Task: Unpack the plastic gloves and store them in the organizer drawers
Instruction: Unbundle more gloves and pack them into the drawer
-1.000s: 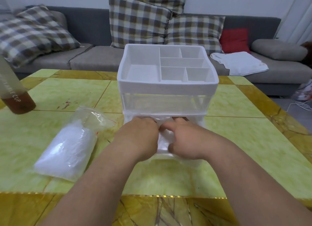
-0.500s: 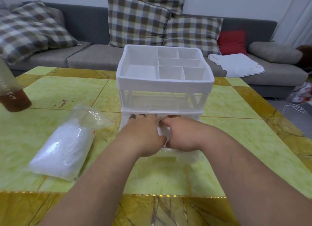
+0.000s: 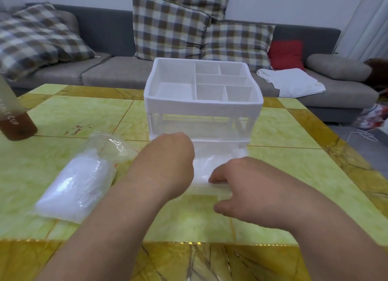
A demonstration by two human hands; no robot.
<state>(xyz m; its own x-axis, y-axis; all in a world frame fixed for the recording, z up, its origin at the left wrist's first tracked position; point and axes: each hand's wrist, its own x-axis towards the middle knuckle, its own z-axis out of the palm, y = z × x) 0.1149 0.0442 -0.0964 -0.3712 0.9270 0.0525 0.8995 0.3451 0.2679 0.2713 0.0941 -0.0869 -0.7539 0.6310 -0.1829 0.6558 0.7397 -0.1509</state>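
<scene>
Clear glove bag left of white organizer, bottom drawer pulled out

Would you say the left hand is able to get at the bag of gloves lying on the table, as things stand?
Probably yes. The bag of gloves lies on the table just left of the left hand, with nothing between them; that hand need only leave the lower drawer.

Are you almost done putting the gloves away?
Not yet. Some gloves already lie in the pulled-out bottom drawer. The left hand reaches into it, fingers hidden, while the right hand grips its front edge. The bag on the table looks mostly full, so plenty remains.
</scene>
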